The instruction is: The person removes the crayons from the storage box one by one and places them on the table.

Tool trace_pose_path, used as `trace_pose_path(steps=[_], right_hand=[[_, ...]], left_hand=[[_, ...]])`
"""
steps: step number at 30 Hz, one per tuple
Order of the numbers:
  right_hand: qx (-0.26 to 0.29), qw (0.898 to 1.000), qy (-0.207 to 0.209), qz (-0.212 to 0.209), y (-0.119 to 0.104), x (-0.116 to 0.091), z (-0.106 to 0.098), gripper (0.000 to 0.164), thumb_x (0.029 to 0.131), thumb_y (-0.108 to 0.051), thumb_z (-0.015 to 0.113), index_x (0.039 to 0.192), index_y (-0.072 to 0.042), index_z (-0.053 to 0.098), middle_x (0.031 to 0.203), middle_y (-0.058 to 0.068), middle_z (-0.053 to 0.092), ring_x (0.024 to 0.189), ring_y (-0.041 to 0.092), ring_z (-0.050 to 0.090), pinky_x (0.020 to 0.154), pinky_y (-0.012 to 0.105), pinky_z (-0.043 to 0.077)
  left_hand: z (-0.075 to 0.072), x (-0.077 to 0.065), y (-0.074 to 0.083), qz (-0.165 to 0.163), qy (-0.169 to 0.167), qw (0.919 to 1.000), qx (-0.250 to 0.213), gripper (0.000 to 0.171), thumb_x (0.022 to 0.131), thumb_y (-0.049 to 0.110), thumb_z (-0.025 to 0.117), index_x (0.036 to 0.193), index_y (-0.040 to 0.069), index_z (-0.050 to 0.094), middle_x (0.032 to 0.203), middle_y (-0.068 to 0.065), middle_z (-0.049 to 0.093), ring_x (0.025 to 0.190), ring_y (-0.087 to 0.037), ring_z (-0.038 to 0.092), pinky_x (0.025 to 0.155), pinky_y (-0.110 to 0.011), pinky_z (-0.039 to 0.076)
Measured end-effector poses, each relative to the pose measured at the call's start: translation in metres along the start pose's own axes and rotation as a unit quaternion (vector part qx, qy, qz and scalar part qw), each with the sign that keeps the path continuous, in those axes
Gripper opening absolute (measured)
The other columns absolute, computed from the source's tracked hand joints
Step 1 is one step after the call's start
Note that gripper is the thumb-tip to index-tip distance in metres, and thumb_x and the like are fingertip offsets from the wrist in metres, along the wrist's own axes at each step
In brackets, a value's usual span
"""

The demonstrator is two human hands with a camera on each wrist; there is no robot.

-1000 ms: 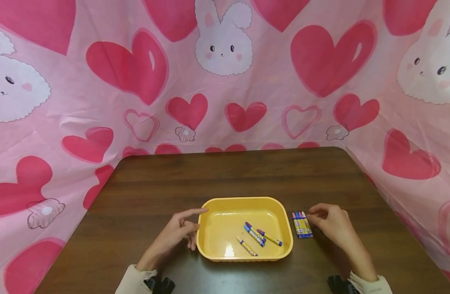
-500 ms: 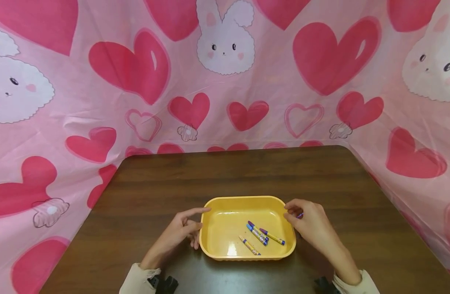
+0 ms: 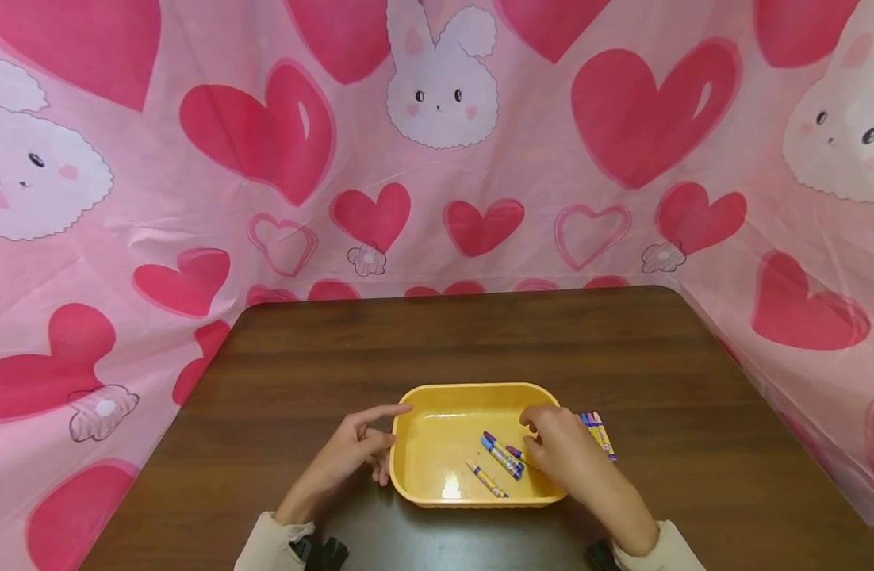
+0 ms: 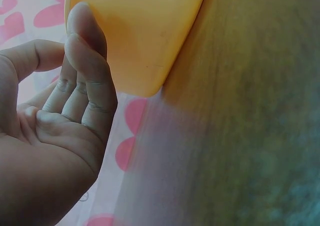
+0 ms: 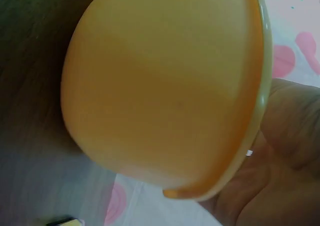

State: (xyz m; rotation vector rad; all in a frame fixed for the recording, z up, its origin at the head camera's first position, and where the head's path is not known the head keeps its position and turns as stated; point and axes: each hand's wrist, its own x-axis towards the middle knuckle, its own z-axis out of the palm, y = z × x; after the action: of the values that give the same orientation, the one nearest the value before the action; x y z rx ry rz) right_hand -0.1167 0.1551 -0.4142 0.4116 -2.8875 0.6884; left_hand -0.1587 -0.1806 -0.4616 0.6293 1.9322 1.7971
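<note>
A yellow plastic tray (image 3: 465, 388) stands on the table with several crayons inside, among them a blue-tipped crayon (image 3: 501, 458) and a yellow one (image 3: 485, 478). My left hand (image 3: 351, 448) holds its left rim, index finger over the edge and other fingers outside. My right hand (image 3: 561, 444) reaches over the right rim, thumb and index finger bent and apart, right above a purple-tipped crayon (image 3: 513, 451) that it partly covers. In the right wrist view, the tray wall (image 5: 165, 95) hides the fingertips. The left wrist view shows the fingers (image 4: 95, 75) against the tray's outside.
A row of crayons (image 3: 598, 434) lies on the dark wooden table (image 3: 437, 341) just right of the tray, partly hidden behind my right hand. A pink cloth (image 3: 437, 182) with hearts and rabbits hangs around the table's back and sides.
My right hand has moved left from beside the crayon row, across the tray's right rim, and is now over the crayons inside. The left hand has stayed at the left rim.
</note>
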Motion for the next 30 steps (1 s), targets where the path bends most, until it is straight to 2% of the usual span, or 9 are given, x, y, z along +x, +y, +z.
trace_pose_path(steps=[3, 7, 10, 14, 17, 30], right_hand=[[-0.036, 0.999, -0.022, 0.0, -0.003, -0.003, 0.005, 0.014, 0.075, 0.004, 0.075, 0.08, -0.005, 0.066, 0.073, 0.004, 0.058, 0.062, 0.015, 0.048, 0.056, 0.035, 0.047], [-0.067, 0.997, -0.047, -0.004, -0.007, -0.008, 0.013, 0.022, 0.073, 0.008, 0.071, 0.069, -0.009, 0.057, 0.066, 0.003, 0.047, 0.058, 0.018, 0.045, 0.051, 0.036, 0.039], [-0.091, 0.995, -0.039, -0.009, -0.008, -0.011, 0.019, 0.024, 0.071, 0.008, 0.072, 0.067, -0.009, 0.056, 0.065, 0.003, 0.048, 0.057, 0.02, 0.047, 0.049, 0.038, 0.04], [-0.113, 0.993, -0.023, -0.005, -0.007, -0.009, 0.024, 0.023, 0.074, 0.002, 0.075, 0.067, -0.009, 0.057, 0.065, 0.004, 0.049, 0.057, 0.022, 0.05, 0.048, 0.04, 0.042], [-0.116, 0.993, -0.021, 0.0, -0.007, -0.008, 0.026, 0.023, 0.076, 0.0, 0.076, 0.067, -0.009, 0.056, 0.065, 0.004, 0.048, 0.056, 0.021, 0.05, 0.048, 0.04, 0.042], [-0.114, 0.993, 0.011, -0.008, -0.008, -0.007, 0.032, 0.022, 0.074, 0.003, 0.07, 0.065, -0.01, 0.054, 0.062, 0.002, 0.048, 0.052, 0.02, 0.048, 0.045, 0.037, 0.039]], left_hand=[[0.0, 0.0, -0.001, 0.003, -0.001, 1.0, 0.002, 0.047, 0.101, 0.008, 0.055, 0.146, 0.0, 0.046, 0.064, -0.018, 0.065, 0.049, -0.016, 0.063, 0.05, -0.025, 0.054], [0.002, 0.001, -0.003, 0.004, -0.004, 1.0, -0.004, 0.047, 0.101, 0.006, 0.054, 0.146, -0.002, 0.045, 0.063, -0.013, 0.065, 0.049, -0.016, 0.063, 0.049, -0.025, 0.054], [0.003, 0.002, -0.003, 0.006, -0.005, 0.9999, -0.007, 0.046, 0.101, 0.006, 0.054, 0.146, -0.002, 0.045, 0.063, -0.013, 0.065, 0.049, -0.015, 0.063, 0.049, -0.025, 0.054], [0.002, 0.002, -0.002, 0.01, -0.003, 0.9999, 0.002, 0.046, 0.101, 0.007, 0.054, 0.146, -0.001, 0.046, 0.063, -0.021, 0.064, 0.049, -0.016, 0.063, 0.049, -0.026, 0.054], [0.002, 0.003, -0.001, 0.009, -0.002, 0.9999, 0.008, 0.046, 0.101, 0.009, 0.056, 0.146, 0.0, 0.046, 0.065, -0.026, 0.062, 0.049, -0.018, 0.063, 0.049, -0.027, 0.054], [0.0, 0.001, -0.003, 0.007, -0.002, 1.0, 0.005, 0.045, 0.101, 0.006, 0.054, 0.146, 0.001, 0.047, 0.066, -0.028, 0.062, 0.049, -0.017, 0.063, 0.049, -0.026, 0.054]])
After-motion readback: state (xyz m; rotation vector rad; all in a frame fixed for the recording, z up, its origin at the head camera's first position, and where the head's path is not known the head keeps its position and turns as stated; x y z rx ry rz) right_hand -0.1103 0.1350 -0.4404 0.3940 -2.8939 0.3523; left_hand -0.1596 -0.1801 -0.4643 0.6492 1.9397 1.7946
